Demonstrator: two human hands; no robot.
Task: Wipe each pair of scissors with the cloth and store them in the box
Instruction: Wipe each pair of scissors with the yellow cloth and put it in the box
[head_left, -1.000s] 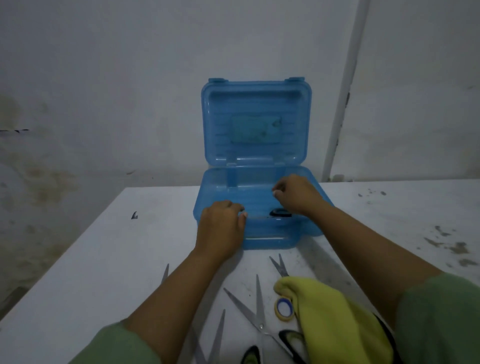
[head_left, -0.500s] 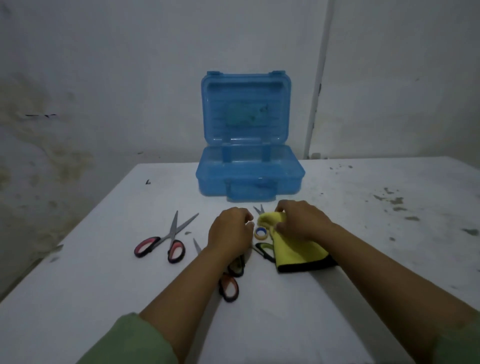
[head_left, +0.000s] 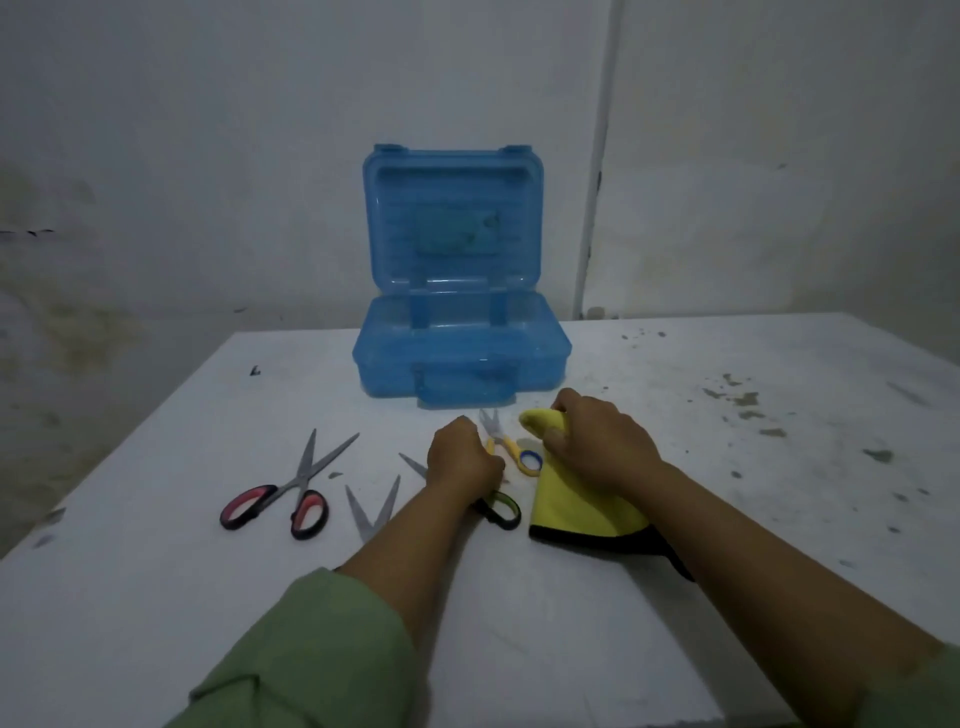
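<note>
The open blue box (head_left: 540, 358) stands at the middle back of the white table, its lid upright. My left hand (head_left: 462, 460) is curled over a green-handled pair of scissors (head_left: 503, 510); one handle loop shows below the wrist and a blade tip pokes out to the left. My right hand (head_left: 597, 447) grips the yellow cloth (head_left: 576, 506), which lies on the table with its far end bunched in the fingers. Small yellow-handled scissors (head_left: 514, 451) lie between my hands. Red-handled scissors (head_left: 291, 493) lie open at the left. Open blades of another pair (head_left: 371, 512) show beside my left forearm.
The white table (head_left: 156, 597) ends at a left edge and a near edge. Dark stains (head_left: 743, 400) mark its right side. A stained wall with a vertical pipe (head_left: 597, 182) rises just behind the box.
Both hands have come back from the box to the table. The left hand now rests curled on the scissors and the right hand has taken the cloth's far end.
</note>
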